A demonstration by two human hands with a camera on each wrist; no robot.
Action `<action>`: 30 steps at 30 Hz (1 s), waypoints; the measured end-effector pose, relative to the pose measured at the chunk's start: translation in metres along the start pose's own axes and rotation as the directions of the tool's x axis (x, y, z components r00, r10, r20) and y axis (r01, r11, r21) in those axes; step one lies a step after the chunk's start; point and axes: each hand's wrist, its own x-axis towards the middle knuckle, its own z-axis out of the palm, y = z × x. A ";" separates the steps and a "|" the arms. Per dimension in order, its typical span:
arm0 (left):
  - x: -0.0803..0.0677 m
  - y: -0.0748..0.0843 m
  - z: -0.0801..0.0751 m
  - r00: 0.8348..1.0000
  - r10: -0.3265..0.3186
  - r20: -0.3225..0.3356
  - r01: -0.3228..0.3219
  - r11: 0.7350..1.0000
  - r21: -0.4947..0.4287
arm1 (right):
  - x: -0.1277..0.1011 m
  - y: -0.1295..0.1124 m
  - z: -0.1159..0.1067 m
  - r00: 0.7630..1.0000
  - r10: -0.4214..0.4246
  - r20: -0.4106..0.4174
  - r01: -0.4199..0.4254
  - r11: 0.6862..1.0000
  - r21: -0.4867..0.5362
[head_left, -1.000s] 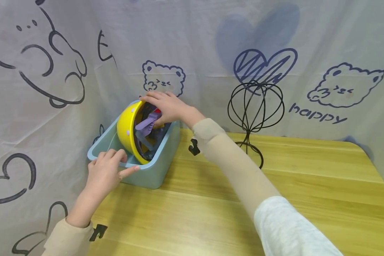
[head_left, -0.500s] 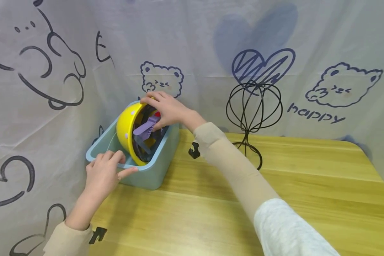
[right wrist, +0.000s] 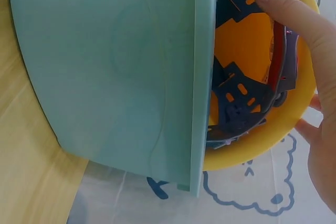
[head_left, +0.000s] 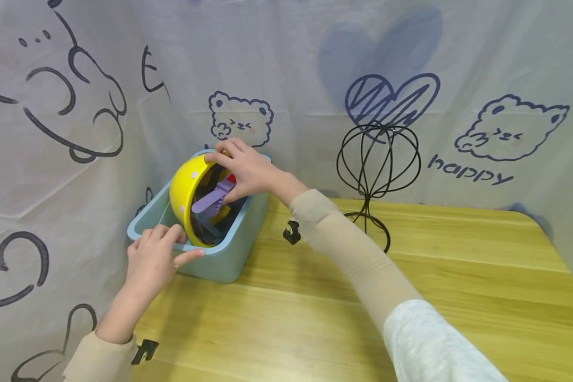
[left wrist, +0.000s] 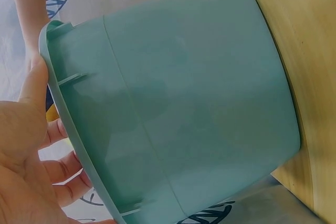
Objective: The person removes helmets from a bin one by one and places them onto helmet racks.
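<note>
A yellow hard hat (head_left: 183, 185) with pale dots sits tilted on its side in a light blue plastic bin (head_left: 239, 249), its open underside facing right. My right hand (head_left: 248, 167) grips the hat's upper rim, fingers over the shell and thumb inside. In the right wrist view the thumb presses the dark inner harness (right wrist: 236, 95). A purple strap piece (head_left: 213, 197) crosses the opening. My left hand (head_left: 153, 260) holds the bin's near left rim (left wrist: 79, 145), fingers bent over it and thumb along the edge. The hat's lower part is hidden by the bin wall.
A black wire stand (head_left: 370, 196) with a round cage top stands at the back of the wooden table (head_left: 315, 318), right of the bin. Patterned cloth (head_left: 305, 58) hangs close behind and along the left side.
The hard hat has tipped and shifted slightly left and lower in the bin, with my right hand following it. My left hand stays at the rim.
</note>
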 end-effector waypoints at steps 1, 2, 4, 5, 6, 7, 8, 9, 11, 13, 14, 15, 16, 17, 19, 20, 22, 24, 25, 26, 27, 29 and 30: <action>0.000 0.000 0.000 1.000 0.001 0.000 -0.001 1.000 -0.001 | 0.000 -0.001 0.000 1.000 -0.009 -0.013 0.009 1.000 -0.009; 0.000 0.000 0.000 1.000 0.003 -0.002 -0.003 1.000 -0.002 | 0.000 -0.003 0.000 1.000 -0.017 -0.022 0.017 1.000 -0.014; 0.000 0.000 0.001 1.000 0.004 -0.006 -0.004 1.000 -0.001 | 0.000 -0.005 0.000 0.999 -0.029 -0.036 0.028 0.999 -0.022; 0.001 -0.001 0.001 1.000 0.003 -0.008 -0.003 1.000 -0.002 | -0.001 -0.006 0.001 0.999 -0.031 -0.039 0.030 0.999 -0.027; 0.001 -0.001 0.001 1.000 0.004 -0.011 -0.004 1.000 -0.003 | -0.001 -0.007 0.001 0.999 -0.034 -0.041 0.033 0.999 -0.033; 0.001 -0.001 0.001 1.000 0.005 -0.014 -0.005 1.000 -0.003 | -0.001 -0.008 0.002 0.999 -0.035 -0.039 0.034 0.999 -0.039; 0.000 -0.001 0.002 1.000 0.005 -0.017 -0.005 1.000 -0.003 | -0.001 -0.008 0.003 0.998 -0.037 -0.042 0.035 0.998 -0.043; 0.000 -0.001 0.003 1.000 0.006 -0.021 -0.006 1.000 -0.004 | -0.002 -0.009 0.004 0.998 -0.039 -0.045 0.037 0.998 -0.046; 0.000 -0.001 0.003 1.000 0.006 -0.025 -0.007 1.000 -0.008 | -0.003 -0.009 0.005 0.998 -0.039 -0.054 0.037 0.998 -0.048; 0.000 -0.001 0.004 1.000 0.007 -0.030 -0.007 1.000 -0.009 | -0.004 -0.009 0.006 0.997 -0.045 -0.067 0.042 0.998 -0.045; -0.001 -0.001 0.004 0.999 0.008 -0.034 -0.008 1.000 -0.008 | -0.004 -0.009 0.007 0.996 -0.049 -0.071 0.046 0.998 -0.044; -0.001 -0.002 0.004 0.999 0.007 -0.034 -0.008 1.000 -0.008 | -0.005 -0.009 0.006 0.996 -0.053 -0.072 0.051 0.998 -0.039; -0.002 -0.002 0.004 0.999 0.007 -0.033 -0.007 1.000 -0.008 | -0.005 -0.009 0.006 0.996 -0.056 -0.074 0.054 0.998 -0.031; -0.002 -0.002 0.003 0.999 0.006 -0.032 -0.006 1.000 -0.007 | -0.005 -0.009 0.006 0.996 -0.056 -0.069 0.054 0.998 -0.030; -0.002 -0.001 0.003 1.000 0.000 -0.022 0.000 1.000 -0.007 | -0.005 -0.009 0.005 0.997 -0.052 -0.059 0.050 0.998 -0.027; -0.002 -0.001 0.003 1.000 -0.003 -0.019 0.003 1.000 -0.005 | -0.005 -0.008 0.004 0.998 -0.047 -0.051 0.046 0.999 -0.028; -0.002 -0.001 0.003 1.000 -0.011 -0.006 0.011 1.000 -0.005 | -0.006 -0.008 0.003 0.998 -0.039 -0.040 0.038 0.999 -0.031; -0.002 0.000 0.003 1.000 -0.016 -0.002 0.016 1.000 -0.006 | -0.007 -0.007 0.002 0.999 -0.034 -0.031 0.033 0.999 -0.037; -0.001 -0.001 0.003 1.000 -0.016 -0.003 0.016 1.000 -0.006 | -0.007 -0.007 0.001 0.999 -0.035 -0.029 0.033 0.999 -0.042; -0.001 -0.001 0.003 1.000 -0.014 -0.007 0.014 1.000 -0.006 | -0.006 -0.007 0.001 0.999 -0.036 -0.028 0.035 0.998 -0.046; -0.001 -0.001 0.004 1.000 -0.013 -0.012 0.013 1.000 -0.007 | -0.006 -0.007 0.000 0.999 -0.039 -0.027 0.038 0.998 -0.048; -0.001 -0.002 0.006 1.000 -0.009 -0.023 0.009 1.000 -0.006 | -0.006 -0.007 0.000 0.999 -0.047 -0.028 0.046 0.998 -0.052; -0.001 -0.003 0.006 1.000 -0.010 -0.027 0.010 1.000 -0.007 | -0.006 -0.007 0.000 0.998 -0.054 -0.029 0.052 0.997 -0.055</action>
